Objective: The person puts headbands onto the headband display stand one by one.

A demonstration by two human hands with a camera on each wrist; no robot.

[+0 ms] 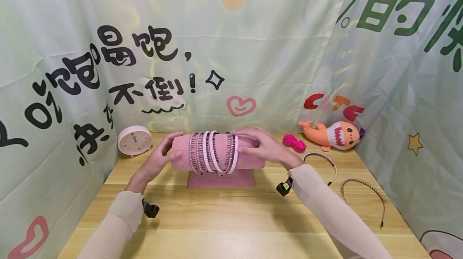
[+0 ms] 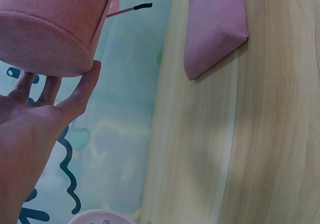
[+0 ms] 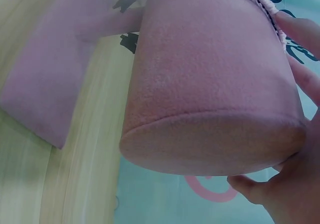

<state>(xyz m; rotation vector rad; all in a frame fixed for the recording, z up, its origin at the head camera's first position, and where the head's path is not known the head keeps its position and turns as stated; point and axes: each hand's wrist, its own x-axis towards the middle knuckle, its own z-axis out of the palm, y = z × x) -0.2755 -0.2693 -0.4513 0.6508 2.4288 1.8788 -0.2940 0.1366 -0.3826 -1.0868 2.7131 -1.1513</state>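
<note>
A pink plush headband stand [image 1: 217,180], a padded roll on a wedge base, stands on the wooden table. Several headbands [image 1: 197,152], white braided, dark-toothed and beaded, hang around its roll. My left hand [image 1: 163,155] holds the roll's left end, thumb in front and fingers over the top; the left wrist view shows fingertips against that round end [image 2: 42,46]. Over the roll's right part, my right hand [image 1: 258,142] pinches the rightmost white headband [image 1: 236,156]. In the right wrist view, two fingertips touch that headband [image 3: 267,4] beside the roll's bare end [image 3: 215,144].
Two loose headbands lie at the table's right, one light [image 1: 330,162] and one brown and twisted [image 1: 365,182]. Behind them are a pink bow-shaped bundle [image 1: 294,143] and an orange plush shark [image 1: 330,134]. A round clock [image 1: 135,140] stands back left. Printed cloth [image 1: 275,50] encloses the table.
</note>
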